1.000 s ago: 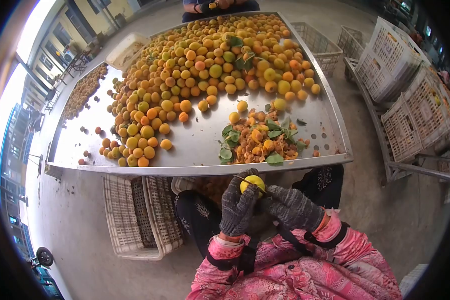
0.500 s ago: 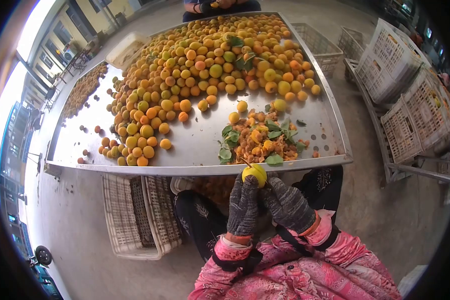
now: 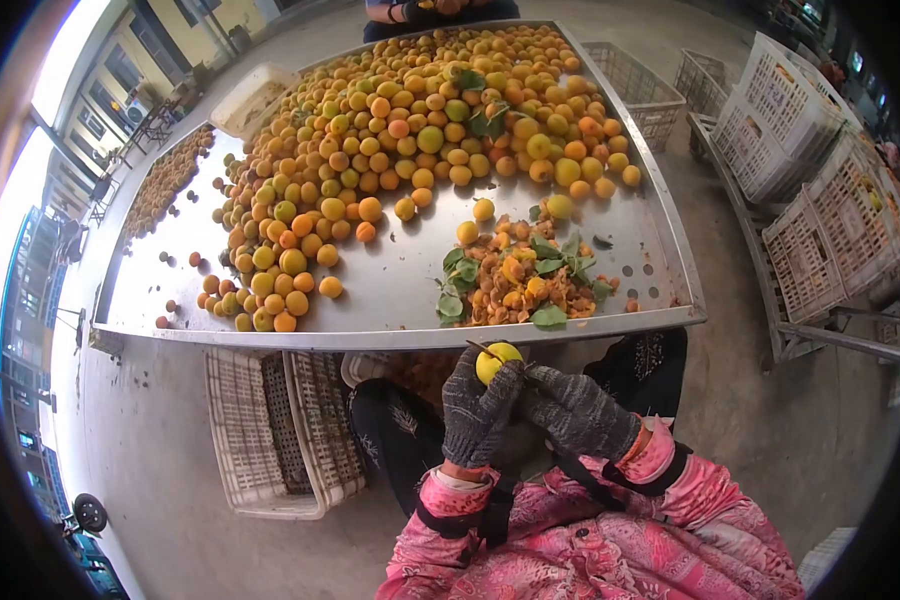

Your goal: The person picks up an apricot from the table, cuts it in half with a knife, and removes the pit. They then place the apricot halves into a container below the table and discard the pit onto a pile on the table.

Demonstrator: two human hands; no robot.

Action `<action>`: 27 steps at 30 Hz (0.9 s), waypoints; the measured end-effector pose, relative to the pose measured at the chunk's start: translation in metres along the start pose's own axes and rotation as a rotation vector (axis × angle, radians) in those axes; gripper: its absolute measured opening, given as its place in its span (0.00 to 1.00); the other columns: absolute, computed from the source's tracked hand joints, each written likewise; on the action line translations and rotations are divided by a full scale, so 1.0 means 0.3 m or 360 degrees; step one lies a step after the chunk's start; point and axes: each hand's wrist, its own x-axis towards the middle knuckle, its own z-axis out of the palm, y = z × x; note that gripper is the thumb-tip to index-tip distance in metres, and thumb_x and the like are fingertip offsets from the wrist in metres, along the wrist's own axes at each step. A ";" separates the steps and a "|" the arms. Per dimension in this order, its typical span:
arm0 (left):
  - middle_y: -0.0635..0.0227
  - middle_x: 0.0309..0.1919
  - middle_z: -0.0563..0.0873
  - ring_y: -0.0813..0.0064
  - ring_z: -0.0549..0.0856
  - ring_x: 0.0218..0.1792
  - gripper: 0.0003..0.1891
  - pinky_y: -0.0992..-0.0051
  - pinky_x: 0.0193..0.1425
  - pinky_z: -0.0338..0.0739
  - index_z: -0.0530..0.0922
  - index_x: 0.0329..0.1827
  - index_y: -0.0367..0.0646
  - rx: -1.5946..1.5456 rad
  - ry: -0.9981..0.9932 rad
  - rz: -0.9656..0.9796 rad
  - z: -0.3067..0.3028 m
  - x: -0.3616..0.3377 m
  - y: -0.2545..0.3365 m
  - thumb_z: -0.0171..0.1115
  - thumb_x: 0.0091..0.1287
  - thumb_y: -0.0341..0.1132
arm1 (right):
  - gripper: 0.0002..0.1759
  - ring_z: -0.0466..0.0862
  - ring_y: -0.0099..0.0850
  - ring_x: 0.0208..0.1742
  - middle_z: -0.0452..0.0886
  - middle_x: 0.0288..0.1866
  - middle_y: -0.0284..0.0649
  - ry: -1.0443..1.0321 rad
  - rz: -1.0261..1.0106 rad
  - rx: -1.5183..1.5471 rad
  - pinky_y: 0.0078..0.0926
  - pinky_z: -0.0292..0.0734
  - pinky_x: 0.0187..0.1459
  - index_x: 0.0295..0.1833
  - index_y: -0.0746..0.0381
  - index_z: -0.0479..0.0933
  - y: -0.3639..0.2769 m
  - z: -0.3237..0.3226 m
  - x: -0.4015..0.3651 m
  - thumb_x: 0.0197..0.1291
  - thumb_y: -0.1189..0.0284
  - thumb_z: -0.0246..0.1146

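Observation:
In its grey knit glove, my left hand (image 3: 478, 405) is closed around a yellow apricot (image 3: 497, 362) just below the table's front edge. A thin brown twig (image 3: 483, 350) sticks up beside the fruit. My right hand (image 3: 578, 412), gloved the same way, is at the fruit's right side with its fingers bent together; whatever they may hold is hidden. Beyond my hands, a heap of torn apricot pieces and green leaves (image 3: 525, 275) lies on the metal table (image 3: 400, 285). Farther back spreads a large pile of whole apricots (image 3: 370, 150).
A pale plastic crate (image 3: 320, 440) stands on the floor at the left, under the table edge. Stacked white crates (image 3: 780, 125) rest on a rack at the right. Across the table sits another person (image 3: 440, 12), hands together. Small dried-looking fruit (image 3: 165, 180) covers the table's left side.
My left hand has turned and shifted slightly left with the apricot, exposing the twig more. My right hand has lowered slightly and its fingers are more bent.

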 end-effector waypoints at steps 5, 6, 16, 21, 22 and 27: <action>0.67 0.30 0.82 0.80 0.80 0.31 0.14 0.80 0.36 0.75 0.74 0.44 0.34 0.0007 -0.0188 0.0012 -0.031 -0.002 0.007 0.61 0.60 0.34 | 0.20 0.81 0.28 0.32 0.80 0.39 0.43 -0.0055 -0.0192 0.0126 0.26 0.76 0.34 0.57 0.65 0.67 0.008 -0.024 -0.005 0.60 0.72 0.56; 0.68 0.31 0.82 0.80 0.80 0.31 0.14 0.80 0.36 0.75 0.74 0.45 0.34 0.0028 -0.0243 -0.0007 -0.035 0.001 0.005 0.61 0.61 0.34 | 0.20 0.81 0.32 0.34 0.80 0.41 0.45 -0.0078 -0.0182 0.0085 0.28 0.77 0.35 0.56 0.65 0.68 0.008 -0.030 -0.005 0.58 0.73 0.58; 0.69 0.38 0.79 0.83 0.76 0.35 0.17 0.84 0.36 0.71 0.72 0.52 0.35 -0.0188 -0.0006 -0.0140 0.011 -0.030 0.056 0.58 0.64 0.35 | 0.17 0.80 0.47 0.39 0.77 0.46 0.54 0.0348 -0.0569 -0.0656 0.37 0.77 0.39 0.52 0.68 0.72 -0.008 0.014 0.010 0.57 0.72 0.58; 0.70 0.36 0.80 0.85 0.75 0.31 0.16 0.84 0.32 0.70 0.73 0.48 0.36 -0.0189 0.0102 -0.0042 0.013 -0.035 0.011 0.56 0.66 0.40 | 0.21 0.80 0.47 0.36 0.79 0.40 0.53 0.0632 -0.0321 -0.0627 0.36 0.77 0.35 0.56 0.66 0.68 0.036 0.073 0.012 0.58 0.69 0.58; 0.70 0.36 0.80 0.85 0.75 0.31 0.16 0.84 0.32 0.70 0.73 0.48 0.36 -0.0190 0.0100 -0.0039 0.018 -0.035 0.024 0.56 0.66 0.40 | 0.21 0.80 0.47 0.36 0.79 0.40 0.53 0.0634 -0.0324 -0.0630 0.36 0.77 0.35 0.56 0.66 0.68 0.029 0.069 0.012 0.58 0.69 0.58; 0.67 0.32 0.82 0.81 0.79 0.31 0.14 0.80 0.35 0.73 0.74 0.46 0.35 -0.0026 0.0096 -0.0057 0.012 -0.021 0.022 0.59 0.63 0.36 | 0.20 0.81 0.46 0.38 0.73 0.53 0.54 0.0169 -0.0191 -0.0213 0.36 0.79 0.36 0.55 0.67 0.71 0.073 0.055 0.010 0.55 0.76 0.57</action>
